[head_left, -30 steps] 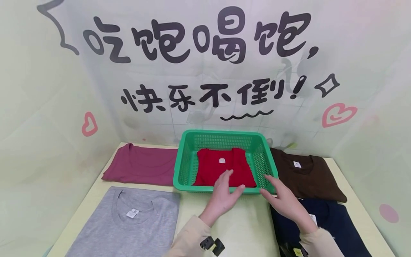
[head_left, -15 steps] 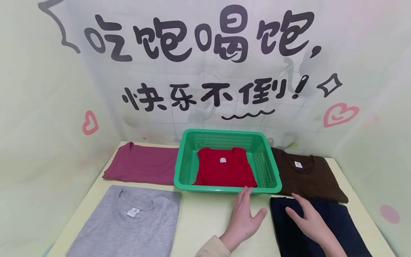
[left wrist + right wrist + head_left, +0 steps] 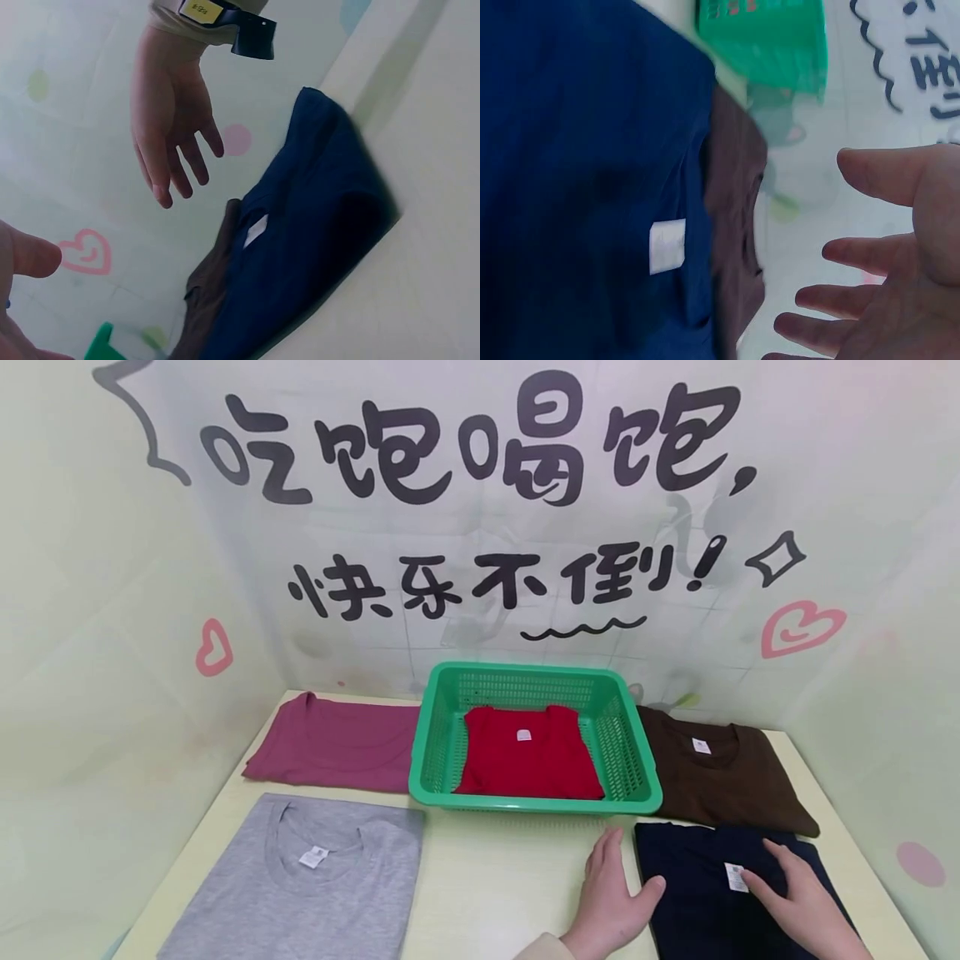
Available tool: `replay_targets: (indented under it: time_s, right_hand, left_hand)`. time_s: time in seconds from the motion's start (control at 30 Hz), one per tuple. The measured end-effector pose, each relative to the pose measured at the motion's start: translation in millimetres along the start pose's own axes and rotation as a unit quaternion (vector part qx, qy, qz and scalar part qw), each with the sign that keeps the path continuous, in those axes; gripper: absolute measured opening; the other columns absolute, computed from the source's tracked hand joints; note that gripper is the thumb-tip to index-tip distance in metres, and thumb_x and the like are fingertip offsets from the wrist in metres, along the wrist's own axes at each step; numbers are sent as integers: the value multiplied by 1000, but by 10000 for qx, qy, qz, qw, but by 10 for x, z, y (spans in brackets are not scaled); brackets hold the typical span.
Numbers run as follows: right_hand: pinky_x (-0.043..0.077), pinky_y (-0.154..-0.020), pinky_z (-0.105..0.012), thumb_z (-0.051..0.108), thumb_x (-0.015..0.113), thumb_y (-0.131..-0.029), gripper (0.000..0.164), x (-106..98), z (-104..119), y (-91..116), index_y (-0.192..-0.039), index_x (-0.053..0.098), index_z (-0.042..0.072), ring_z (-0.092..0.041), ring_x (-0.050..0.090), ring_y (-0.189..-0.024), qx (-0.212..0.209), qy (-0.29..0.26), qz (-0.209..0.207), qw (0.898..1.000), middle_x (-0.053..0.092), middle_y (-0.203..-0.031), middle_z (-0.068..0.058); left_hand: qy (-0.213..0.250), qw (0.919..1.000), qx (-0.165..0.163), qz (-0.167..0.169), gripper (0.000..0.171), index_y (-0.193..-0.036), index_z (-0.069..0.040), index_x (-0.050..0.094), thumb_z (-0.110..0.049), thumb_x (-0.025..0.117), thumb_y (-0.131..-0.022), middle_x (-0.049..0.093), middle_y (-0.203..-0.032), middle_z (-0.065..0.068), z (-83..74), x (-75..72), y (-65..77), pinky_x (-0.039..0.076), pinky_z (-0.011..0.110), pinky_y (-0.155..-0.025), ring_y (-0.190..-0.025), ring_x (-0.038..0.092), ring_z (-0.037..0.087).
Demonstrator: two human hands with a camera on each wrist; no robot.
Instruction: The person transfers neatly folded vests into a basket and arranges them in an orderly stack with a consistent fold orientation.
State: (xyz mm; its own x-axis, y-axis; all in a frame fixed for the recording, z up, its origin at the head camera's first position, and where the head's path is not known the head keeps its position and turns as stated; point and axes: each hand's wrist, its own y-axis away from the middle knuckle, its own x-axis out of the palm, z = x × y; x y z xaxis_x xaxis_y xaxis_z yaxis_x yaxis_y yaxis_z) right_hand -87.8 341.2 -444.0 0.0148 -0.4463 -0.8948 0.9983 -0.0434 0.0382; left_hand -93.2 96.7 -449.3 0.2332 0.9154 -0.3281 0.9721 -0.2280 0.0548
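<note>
Here on the pale tabletop [image 3: 495, 893], the folded navy-blue cloth shirt [image 3: 697, 914] lies front right, below the nearer right hand [image 3: 808, 903] and rightward of the left hand [image 3: 611, 902], fingers apart on both, nothing held. Count them: one green plastic basket [image 3: 525, 804], five folded cloth shirts, navy plus grey shirt [image 3: 277, 893], brown shirt [image 3: 731, 781], mauve shirt [image 3: 348, 745] and, inside the basket, red shirt [image 3: 528, 768].

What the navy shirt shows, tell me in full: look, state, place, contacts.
The navy shirt is dark and plain, of what looks like soft cloth, with a white tag at its neckline. It lies folded and flat on the table, at the right front, just before the brown shirt; whether their edges touch is unclear. The left hand and right hand hover near, neither touching it.
</note>
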Motion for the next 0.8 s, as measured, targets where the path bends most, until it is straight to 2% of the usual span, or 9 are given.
replay_targets:
  time_s: [0.2,0.4,0.8]
  right_hand:
    - [33,-83,-60,23,54,-89,61,14,-253,6,-118,33,-25,-58,34,-104,101,196,37,9997,33,-116,-49]
    - [34,-82,-61,23,52,-90,61,-9,-457,27,-115,30,-28,-62,34,-101,339,348,206,9986,31,-112,-52]
    - [38,-78,-62,29,51,-88,64,-40,-818,23,-113,31,-27,-62,35,-100,794,699,295,9939,32,-109,-50]
  left_hand:
    - [-82,9999,-14,-113,67,-132,-1,37,-33,62,-78,36,-135,18,51,189,9,39,37,-94,-124,34,33]
    - [112,9985,-539,-27,68,-130,-2,36,-31,65,-76,37,-133,15,69,341,9,38,37,-95,-123,36,33]
    - [390,9918,-1213,59,72,-131,1,34,-29,67,-74,33,-135,18,73,540,-31,35,49,-96,-125,30,39]
